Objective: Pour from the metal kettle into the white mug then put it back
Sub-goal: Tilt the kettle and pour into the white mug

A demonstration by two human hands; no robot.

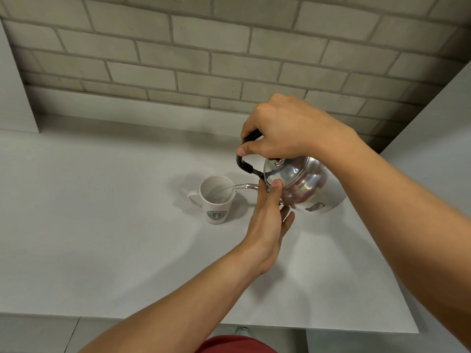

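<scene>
A shiny metal kettle (305, 186) with a black handle hangs tilted to the left above the white counter. My right hand (288, 128) is shut on that handle from above. Its thin spout reaches over the white mug (216, 200), and a clear stream of water falls into the mug. The mug stands upright on the counter, a green round logo facing me and its handle to the left. My left hand (270, 220) touches the kettle from below, with the thumb pressed on the edge of the lid and the other fingers spread under the body.
The white counter (102, 225) runs back to a grey brick wall (204, 59). A white side panel (15, 98) stands at the far left and another at the right. The counter's front edge lies near the bottom of the view.
</scene>
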